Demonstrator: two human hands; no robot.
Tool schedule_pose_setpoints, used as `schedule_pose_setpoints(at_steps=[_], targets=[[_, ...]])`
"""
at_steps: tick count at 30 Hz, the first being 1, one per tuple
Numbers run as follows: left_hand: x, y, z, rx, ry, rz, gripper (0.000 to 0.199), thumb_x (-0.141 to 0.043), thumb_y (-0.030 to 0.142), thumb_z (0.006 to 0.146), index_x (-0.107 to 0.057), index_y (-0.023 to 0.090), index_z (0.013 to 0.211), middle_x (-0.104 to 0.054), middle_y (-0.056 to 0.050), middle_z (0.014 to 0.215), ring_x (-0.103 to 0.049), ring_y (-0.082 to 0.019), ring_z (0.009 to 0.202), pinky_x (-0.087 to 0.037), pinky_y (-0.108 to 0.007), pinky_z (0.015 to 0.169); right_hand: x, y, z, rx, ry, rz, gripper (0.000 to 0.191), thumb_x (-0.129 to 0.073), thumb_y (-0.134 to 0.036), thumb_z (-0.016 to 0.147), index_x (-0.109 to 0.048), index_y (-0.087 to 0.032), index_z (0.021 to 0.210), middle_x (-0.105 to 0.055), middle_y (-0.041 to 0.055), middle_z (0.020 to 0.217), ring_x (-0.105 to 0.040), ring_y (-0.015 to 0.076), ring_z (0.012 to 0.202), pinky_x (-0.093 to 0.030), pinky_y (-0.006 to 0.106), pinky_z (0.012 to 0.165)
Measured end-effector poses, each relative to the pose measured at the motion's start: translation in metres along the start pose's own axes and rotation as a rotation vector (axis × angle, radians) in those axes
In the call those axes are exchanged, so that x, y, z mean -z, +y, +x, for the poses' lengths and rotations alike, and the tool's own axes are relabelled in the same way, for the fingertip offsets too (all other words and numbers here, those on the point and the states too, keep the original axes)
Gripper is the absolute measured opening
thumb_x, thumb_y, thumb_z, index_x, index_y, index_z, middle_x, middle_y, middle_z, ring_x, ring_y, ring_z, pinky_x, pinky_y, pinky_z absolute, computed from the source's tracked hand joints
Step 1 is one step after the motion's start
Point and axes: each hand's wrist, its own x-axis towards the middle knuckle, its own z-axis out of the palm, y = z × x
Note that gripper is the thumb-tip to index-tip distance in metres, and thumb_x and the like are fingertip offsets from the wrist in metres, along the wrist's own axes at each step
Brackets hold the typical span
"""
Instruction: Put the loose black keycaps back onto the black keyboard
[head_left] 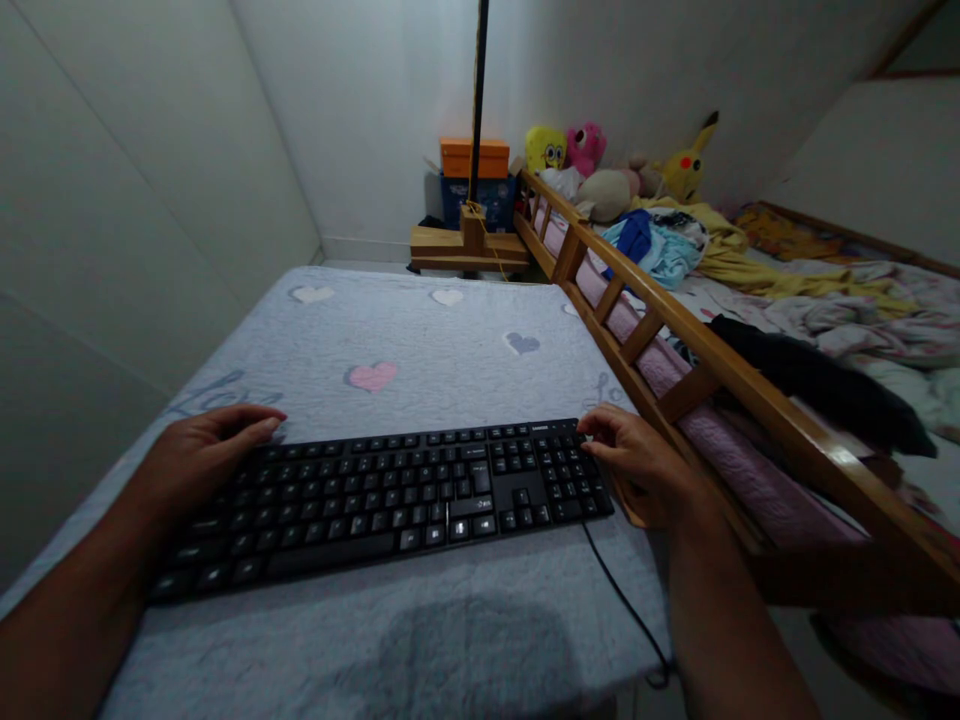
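Note:
A black keyboard [360, 500] with its keys facing up lies over the pale blue, heart-patterned cloth [450, 350], slightly slanted. My left hand [206, 455] is at its far left end, fingers together and thumb close to them, gripping the upper left corner. At the opposite end, my right hand [634, 450] has its fingers curled and its thumb at the upper right edge of the keyboard. The undersides of both grips are hidden. A black cable [622, 600] emerges from beneath the keyboard's right part and hangs toward the front right edge.
A wooden rail [690, 350] runs along the right side, beside a bed with clothes [660, 250] and plush toys [686, 172]. Behind the cloth-covered surface stand an orange box [474, 158] and a wooden base [450, 248] with a dark pole [480, 90]. A wall [135, 190] is at left.

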Motion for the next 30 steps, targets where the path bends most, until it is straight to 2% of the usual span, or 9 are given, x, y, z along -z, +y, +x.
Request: schedule_pose_setpoints(at_steps=[3, 8, 11, 17, 22, 30], targets=[[0.001, 0.000, 0.000, -0.007, 0.008, -0.004, 0.052, -0.067, 0.060, 0.058, -0.074, 0.020, 0.091, -0.077, -0.006, 0.097, -0.068, -0.028, 0.093, -0.050, -0.034, 0.081, 0.000, -0.003, -0.001, -0.022, 0.021, 0.030, 0.010, -0.064, -0.021, 0.071, -0.064, -0.020, 0.081, -0.060, 0.0012, 0.081, -0.058, 0.0173, 0.076, -0.045, 0.030, 0.070], [0.001, -0.001, -0.001, -0.023, 0.000, -0.005, 0.052, -0.068, 0.059, 0.060, -0.074, 0.019, 0.093, -0.077, -0.007, 0.096, -0.068, -0.029, 0.091, -0.051, -0.034, 0.080, 0.001, -0.009, -0.004, -0.145, 0.022, 0.324, 0.018, -0.070, -0.029, 0.072, -0.063, -0.020, 0.085, -0.063, -0.0003, 0.080, -0.059, 0.0161, 0.074, -0.046, 0.029, 0.070], [0.001, 0.000, -0.001, -0.034, -0.002, 0.005, 0.052, -0.067, 0.060, 0.061, -0.075, 0.020, 0.092, -0.077, -0.007, 0.096, -0.068, -0.030, 0.092, -0.051, -0.036, 0.080, 0.000, -0.014, -0.004, -0.167, 0.055, 0.470, 0.021, -0.073, -0.031, 0.070, -0.062, -0.020, 0.084, -0.063, -0.0010, 0.079, -0.058, 0.0144, 0.073, -0.046, 0.027, 0.069], [0.002, -0.005, 0.003, -0.040, -0.011, 0.035, 0.051, -0.066, 0.059, 0.062, -0.075, 0.019, 0.094, -0.077, -0.008, 0.101, -0.068, -0.030, 0.096, -0.048, -0.039, 0.091, -0.001, -0.021, -0.005, -0.215, 0.073, 0.670, 0.032, -0.078, -0.033, 0.067, -0.067, -0.020, 0.095, -0.067, 0.0003, 0.080, -0.061, 0.0143, 0.074, -0.046, 0.027, 0.069], [0.001, -0.007, 0.003, -0.026, -0.012, 0.027, 0.052, -0.067, 0.058, 0.064, -0.074, 0.019, 0.098, -0.077, -0.008, 0.102, -0.068, -0.029, 0.097, -0.049, -0.038, 0.089, 0.000, -0.020, -0.005, -0.243, 0.037, 0.681, 0.029, -0.076, -0.035, 0.069, -0.072, -0.019, 0.093, -0.070, 0.0028, 0.081, -0.060, 0.0148, 0.071, -0.047, 0.029, 0.069], [0.001, 0.005, -0.003, -0.004, 0.002, 0.011, 0.052, -0.067, 0.060, 0.060, -0.075, 0.020, 0.093, -0.077, -0.007, 0.098, -0.068, -0.031, 0.094, -0.050, -0.038, 0.086, 0.000, -0.019, -0.006, -0.233, 0.014, 0.635, 0.028, -0.075, -0.038, 0.071, -0.073, -0.019, 0.091, -0.070, 0.0029, 0.079, -0.061, 0.0152, 0.072, -0.048, 0.029, 0.069]])
